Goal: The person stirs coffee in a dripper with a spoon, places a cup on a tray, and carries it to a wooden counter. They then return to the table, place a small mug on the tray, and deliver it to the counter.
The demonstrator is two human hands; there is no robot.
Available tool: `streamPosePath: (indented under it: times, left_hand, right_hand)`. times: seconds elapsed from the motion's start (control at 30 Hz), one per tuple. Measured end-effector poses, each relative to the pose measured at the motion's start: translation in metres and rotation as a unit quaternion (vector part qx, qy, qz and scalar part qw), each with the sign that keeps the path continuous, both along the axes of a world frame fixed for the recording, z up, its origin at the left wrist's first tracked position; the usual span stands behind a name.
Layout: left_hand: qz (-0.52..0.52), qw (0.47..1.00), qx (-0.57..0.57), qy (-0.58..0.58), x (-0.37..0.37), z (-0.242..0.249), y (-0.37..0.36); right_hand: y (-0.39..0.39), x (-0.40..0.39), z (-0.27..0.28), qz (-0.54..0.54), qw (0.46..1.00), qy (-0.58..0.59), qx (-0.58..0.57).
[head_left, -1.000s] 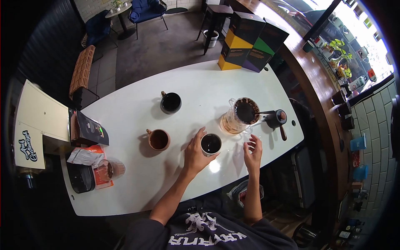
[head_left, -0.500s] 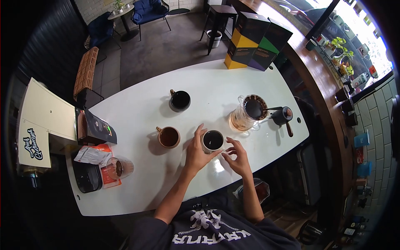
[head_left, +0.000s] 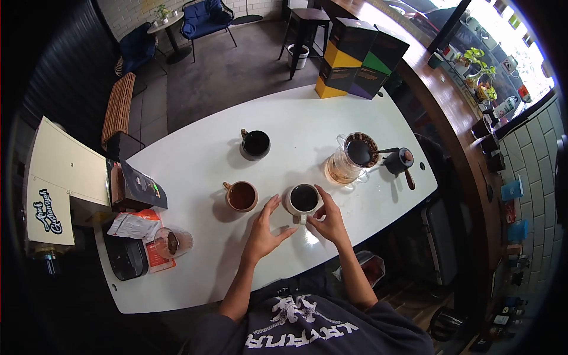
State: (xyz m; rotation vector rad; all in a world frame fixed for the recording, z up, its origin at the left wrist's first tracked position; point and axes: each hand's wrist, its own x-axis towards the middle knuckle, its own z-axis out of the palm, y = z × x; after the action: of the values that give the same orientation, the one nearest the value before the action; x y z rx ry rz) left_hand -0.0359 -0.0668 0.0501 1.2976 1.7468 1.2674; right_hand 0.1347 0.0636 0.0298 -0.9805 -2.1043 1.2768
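Note:
A white mug (head_left: 300,212) with dark liquid stands on the white table, its handle pointing toward me. My right hand (head_left: 331,222) curls against its right side, with the thumb near the handle. To the left of this mug, my left hand (head_left: 262,236) is open, fingers apart and holding nothing. Left of that hand sits a brown mug (head_left: 241,209) holding reddish-brown liquid. A black mug (head_left: 255,156) stands farther back. On the right is a glass carafe (head_left: 338,170) with a dripper (head_left: 361,149) full of dark liquid and grounds on top.
A small dark pot with a wooden handle (head_left: 397,161) stands right of the carafe. Boxes (head_left: 355,59) rise at the table's far edge. At the left are a clear cup (head_left: 182,241), a silver-and-orange pouch (head_left: 135,225), a black scale (head_left: 127,257) and a dark box (head_left: 137,188).
My left hand has let go of the white mug and drawn back left. My right hand has closed in on the mug's right side. The mug's handle now shows.

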Motion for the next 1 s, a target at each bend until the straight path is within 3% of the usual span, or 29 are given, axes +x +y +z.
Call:
streamPosePath:
  times: [0.47,1.0]
  left_hand:
    - [-0.012,0.999,-0.010,0.046,0.007,-0.005,0.003]
    - [-0.018,0.997,0.005,0.078,0.012,-0.005,0.011]
  right_hand:
    - [0.001,-0.009,-0.009,-0.022,0.999,0.014,0.038]
    - [-0.002,-0.018,-0.004,-0.046,0.999,0.006,0.003]
